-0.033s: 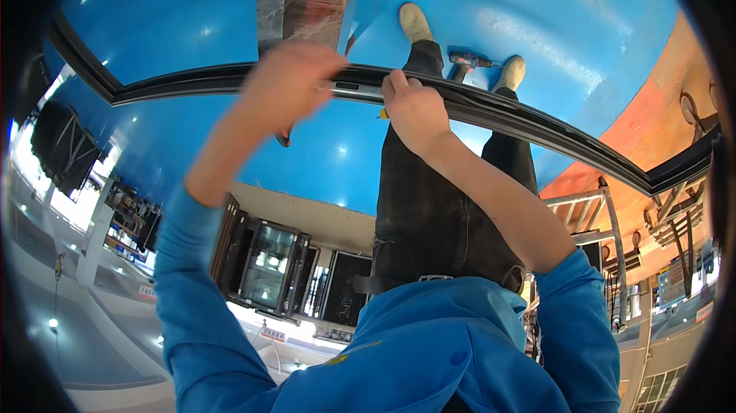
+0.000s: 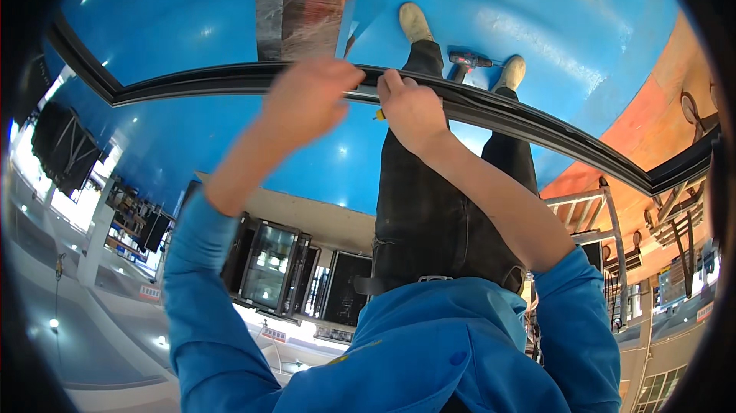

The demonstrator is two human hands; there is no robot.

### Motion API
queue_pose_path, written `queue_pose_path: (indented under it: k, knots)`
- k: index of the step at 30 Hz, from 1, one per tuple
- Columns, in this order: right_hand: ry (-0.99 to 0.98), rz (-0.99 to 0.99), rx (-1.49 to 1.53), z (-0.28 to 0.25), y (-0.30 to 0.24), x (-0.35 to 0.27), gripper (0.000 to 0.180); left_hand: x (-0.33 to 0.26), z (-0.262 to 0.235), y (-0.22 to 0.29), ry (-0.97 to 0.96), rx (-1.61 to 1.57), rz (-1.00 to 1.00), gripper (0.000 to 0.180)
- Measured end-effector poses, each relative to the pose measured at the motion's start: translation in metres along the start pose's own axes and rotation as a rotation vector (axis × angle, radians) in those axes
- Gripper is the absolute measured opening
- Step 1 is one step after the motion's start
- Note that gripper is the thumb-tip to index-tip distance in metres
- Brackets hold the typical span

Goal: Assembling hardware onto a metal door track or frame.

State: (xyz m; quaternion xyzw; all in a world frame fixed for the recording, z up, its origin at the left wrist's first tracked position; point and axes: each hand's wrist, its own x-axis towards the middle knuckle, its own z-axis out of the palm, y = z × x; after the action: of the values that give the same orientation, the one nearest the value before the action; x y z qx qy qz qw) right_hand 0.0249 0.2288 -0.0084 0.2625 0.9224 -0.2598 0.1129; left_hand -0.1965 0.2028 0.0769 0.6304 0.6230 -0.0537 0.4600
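Note:
A long black frame, with corners bending away at both ends, crosses in front of my legs. My left hand, smeared by motion, is curled closed over the bar left of the middle; whatever it holds is hidden. Close beside it on the right, my right hand has its fingers bent and pressed together at the bar. What they pinch cannot be made out. A small yellow piece shows just below the right fingers.
Beyond the bar, a plastic-wrapped package stands on the blue floor. A power drill lies between my shoes. Dark framed glass panels stand at the lower left, and a metal rack is at the right.
My left hand has moved right along the bar, closer to my right hand. A small red and black tip below it is no longer visible. My right hand has barely shifted.

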Motion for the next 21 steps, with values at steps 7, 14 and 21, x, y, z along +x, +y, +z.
queue_pose_path:
  k: [7, 14, 21]
  knots:
    - [0.041, -0.050, 0.153, 0.001, 0.007, 0.003, 0.018, 0.014, 0.099, 0.026, 0.298, 0.118, -0.209, 0.041]
    - [0.027, 0.060, 0.029, -0.033, 0.040, -0.044, 0.019, 0.021, 0.133, 0.021, 0.585, 0.049, -0.072, 0.038]
    - [0.040, -0.068, 0.083, -0.006, 0.049, -0.050, 0.029, 0.021, 0.134, 0.010, 0.420, 0.217, 0.166, 0.042]
